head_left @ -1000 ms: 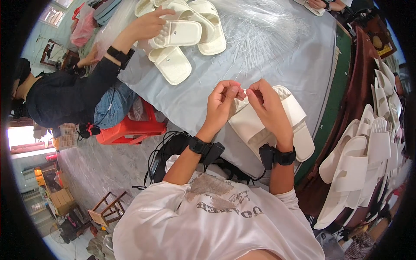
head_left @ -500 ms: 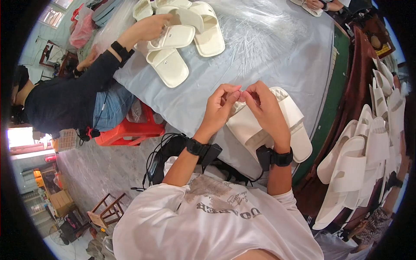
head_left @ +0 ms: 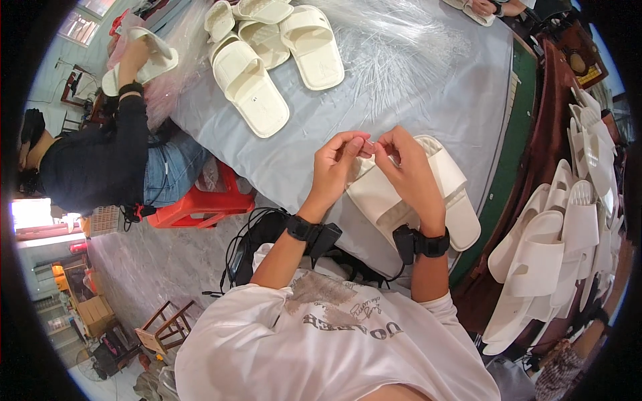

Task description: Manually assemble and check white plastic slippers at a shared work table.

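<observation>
Your left hand (head_left: pixel 338 164) and right hand (head_left: pixel 409 170) meet fingertip to fingertip, pinching something too small to make out. Just beneath them, at the bench's (head_left: pixel 401 87) six o'clock edge, lies a pair of smooth cream foam slides (head_left: pixel 455 200). More ribbed-soled slides (head_left: pixel 267 60) sit at eleven o'clock.

- A heap of clear plastic bags (head_left: pixel 401 60) lies crumpled on the grey table (head_left: pixel 321 154), toward its far edge, just right of the cream slippers.
- Brown cardboard boxes (head_left: pixel 93 313) stand on the floor, well away from the table's near-left corner.
- A small dark label (head_left: pixel 254 99) sits on one slipper's strap.
</observation>
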A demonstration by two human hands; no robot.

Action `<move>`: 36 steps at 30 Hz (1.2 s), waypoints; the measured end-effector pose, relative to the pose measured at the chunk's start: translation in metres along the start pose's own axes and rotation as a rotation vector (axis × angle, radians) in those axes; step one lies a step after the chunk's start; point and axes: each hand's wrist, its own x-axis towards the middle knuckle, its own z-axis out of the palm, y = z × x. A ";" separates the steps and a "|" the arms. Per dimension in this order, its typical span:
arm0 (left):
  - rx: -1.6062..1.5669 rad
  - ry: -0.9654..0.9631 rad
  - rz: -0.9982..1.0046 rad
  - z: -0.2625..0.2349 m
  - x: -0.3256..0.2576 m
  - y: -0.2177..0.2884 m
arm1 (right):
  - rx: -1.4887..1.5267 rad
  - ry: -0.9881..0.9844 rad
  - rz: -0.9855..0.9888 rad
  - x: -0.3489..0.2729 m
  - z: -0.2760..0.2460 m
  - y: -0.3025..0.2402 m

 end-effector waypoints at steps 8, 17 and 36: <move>0.019 -0.044 0.017 -0.003 0.000 -0.003 | -0.016 -0.013 -0.001 0.000 0.000 -0.001; 0.080 -0.110 0.040 -0.003 0.000 -0.001 | -0.032 -0.016 -0.018 0.000 -0.002 -0.002; 0.007 -0.164 0.021 -0.007 0.000 -0.005 | 0.037 -0.035 0.011 -0.001 -0.005 -0.005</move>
